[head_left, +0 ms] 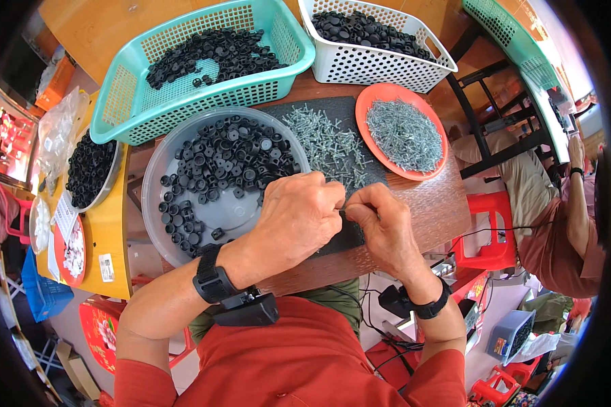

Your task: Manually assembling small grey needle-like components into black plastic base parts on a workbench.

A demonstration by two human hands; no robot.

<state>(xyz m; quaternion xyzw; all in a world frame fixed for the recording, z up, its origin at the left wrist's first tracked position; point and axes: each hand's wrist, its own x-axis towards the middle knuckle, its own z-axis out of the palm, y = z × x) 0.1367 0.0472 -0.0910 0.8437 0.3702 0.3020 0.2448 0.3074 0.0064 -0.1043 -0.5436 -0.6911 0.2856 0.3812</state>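
My left hand (299, 211) and my right hand (385, 229) meet above the near edge of a dark mat (349, 237), both with fingers pinched. A tiny dark spot shows between their fingertips; what they hold is too small and covered to name. Beneath my left forearm is a round clear plastic tub (157, 230) holding many small black round caps (231, 152). Beyond my hands, loose silver screws (326, 139) lie spread on the mat. An orange-red plate (365, 115) heaped with more silver screws (406, 136) stands to the right of them.
A green mesh basket (115, 112) and a white basket (387, 68), both with black parts, stand at the back. On a yellow table (115, 237) at left is a bowl of black pieces (91, 169). A red stool (489, 230) and another person (557, 217) are at right.
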